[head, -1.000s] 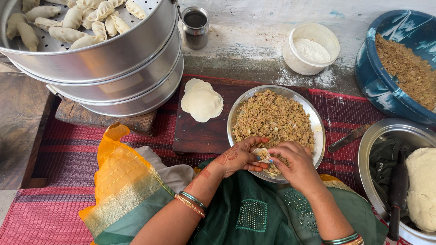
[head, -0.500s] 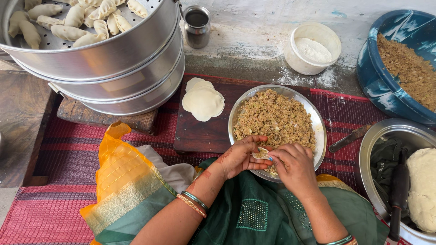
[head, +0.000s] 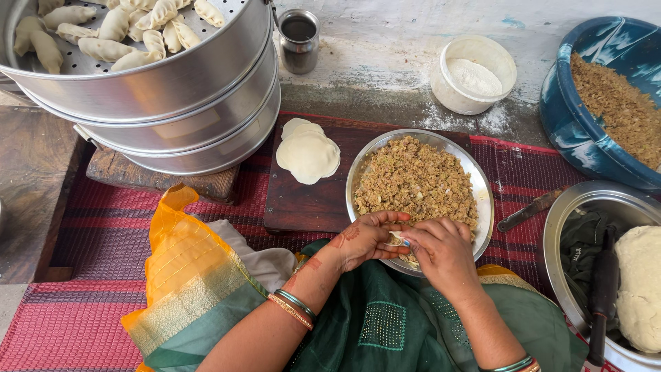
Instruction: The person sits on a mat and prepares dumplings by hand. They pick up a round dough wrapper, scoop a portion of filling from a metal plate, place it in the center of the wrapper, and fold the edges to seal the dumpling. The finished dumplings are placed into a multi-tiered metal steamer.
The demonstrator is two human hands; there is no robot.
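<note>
— Where is the dumpling wrapper?

— Pinched between both hands. The left hand (head: 363, 239) curls its fingers around the small filled dumpling wrapper (head: 397, 240), and the right hand (head: 441, 249) closes on it from the other side, fingertips meeting the left's.

— And what lies around them?

— Just beyond the knuckles sits the steel plate of filling (head: 418, 180); the hands hover over its near rim. Farther ahead and to the left of the left hand, the stack of flat dough rounds (head: 308, 151) rests on a dark wooden board (head: 310, 203). Well beyond that stands the steamer (head: 172, 83) holding shaped dumplings (head: 103, 48). Off the right hand's side, a bowl of dough (head: 637, 286).
</note>
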